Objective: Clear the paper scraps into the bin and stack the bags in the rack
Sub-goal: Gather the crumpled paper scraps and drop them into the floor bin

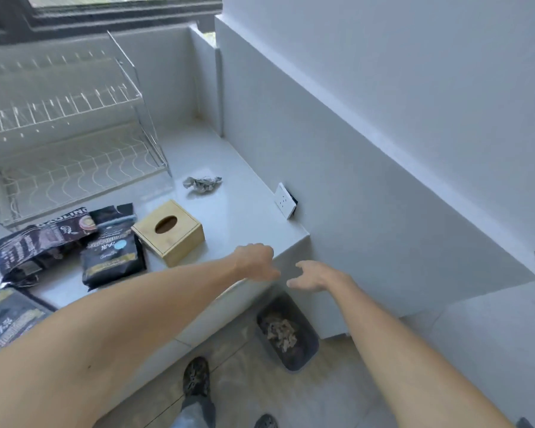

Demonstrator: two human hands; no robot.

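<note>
— Two hands out past the counter's corner, is that right?
— Yes. The left hand (257, 262) and the right hand (314, 274) hang near each other above the bin (303, 359) on the floor, apart, not touching.
— Holding anything?
— Nothing visible. The right hand's fingers are loosely spread and empty. The left is curled downward, and whether it pinches something I cannot tell.
— And the scraps?
— Brownish paper scraps (280, 332) lie inside the bin. One crumpled paper ball (202, 183) sits on the counter (244, 217), beyond the wooden tissue box (170, 231).
— The bags?
— Several dark bags (112, 253) lie flat on the counter, left of the box, just in front of the wire rack (65, 134).
</note>
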